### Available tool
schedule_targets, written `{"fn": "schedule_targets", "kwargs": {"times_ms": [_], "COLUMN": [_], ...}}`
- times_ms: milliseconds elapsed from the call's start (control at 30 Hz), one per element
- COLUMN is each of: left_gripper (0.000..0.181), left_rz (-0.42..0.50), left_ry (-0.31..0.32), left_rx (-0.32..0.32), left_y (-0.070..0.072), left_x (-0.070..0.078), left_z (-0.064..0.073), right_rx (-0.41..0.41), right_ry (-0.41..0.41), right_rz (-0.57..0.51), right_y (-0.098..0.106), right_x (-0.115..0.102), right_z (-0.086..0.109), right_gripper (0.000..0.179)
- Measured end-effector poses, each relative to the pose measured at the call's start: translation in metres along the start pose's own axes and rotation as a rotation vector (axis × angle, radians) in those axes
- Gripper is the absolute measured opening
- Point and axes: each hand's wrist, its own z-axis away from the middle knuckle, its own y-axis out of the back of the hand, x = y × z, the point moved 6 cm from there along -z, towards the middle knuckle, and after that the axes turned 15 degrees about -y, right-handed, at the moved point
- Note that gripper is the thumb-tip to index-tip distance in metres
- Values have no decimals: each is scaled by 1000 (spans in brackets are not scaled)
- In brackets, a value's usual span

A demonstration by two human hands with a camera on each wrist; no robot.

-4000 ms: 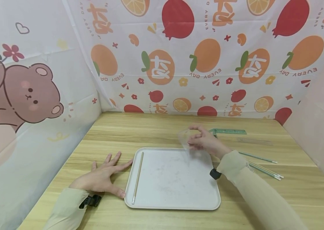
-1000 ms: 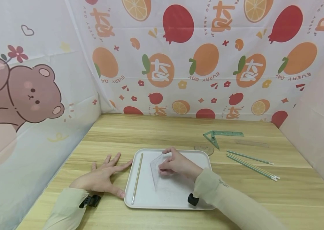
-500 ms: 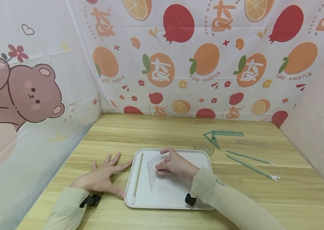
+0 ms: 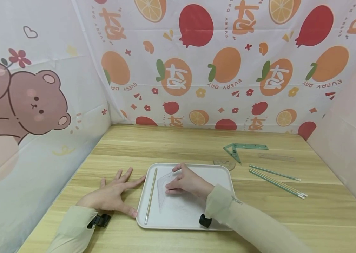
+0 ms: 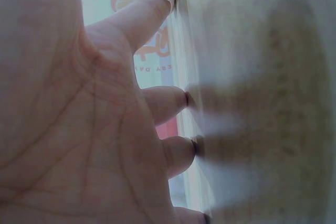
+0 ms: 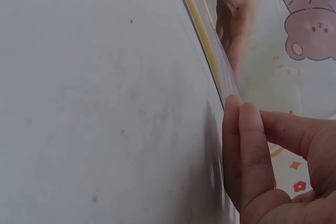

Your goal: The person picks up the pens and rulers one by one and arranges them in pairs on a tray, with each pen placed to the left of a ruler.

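A clear triangular set square (image 4: 161, 189) is over the left part of a white tray (image 4: 187, 218). My right hand (image 4: 189, 182) pinches it between thumb and fingers; the fingers hide part of it. Just left of it, a yellow pencil (image 4: 151, 196) lies along the tray's left side. In the right wrist view, the pencil (image 6: 202, 30) shows beyond the set square's edge. My left hand (image 4: 111, 196) rests on the table with fingers spread, its thumb and index fingertip touching the tray's left rim.
Right of the tray lie several green and yellow pencils (image 4: 277, 182). Behind it are a clear protractor (image 4: 224, 164), a green set square (image 4: 233, 153), a green ruler (image 4: 251, 146) and a clear ruler (image 4: 276, 157). Printed cloths (image 4: 200, 91) enclose the table.
My right hand has brought the set square from the tray's back right edge leftward and nearer, close beside the pencil in the tray. My left hand has stayed in place.
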Motion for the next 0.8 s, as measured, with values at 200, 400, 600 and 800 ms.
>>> {"fn": "schedule_targets", "kwargs": {"times_ms": [200,400,600,800], "left_gripper": [121,121,120,120], "left_rz": [13,8,1,8], "left_ry": [-2,-5,-5,-6], "left_rx": [1,-4,-7,-5], "left_y": [0,0,0,0], "left_x": [-1,1,2,1], "left_z": [0,0,0,0], "right_rx": [3,3,20,39], "right_ry": [-13,-14,-20,-27], "right_rz": [-8,-2,9,26], "right_y": [-5,-9,-10,-11], "right_x": [0,0,1,2], "right_z": [-1,-4,-6,-6], "right_gripper": [68,68,68,73]}}
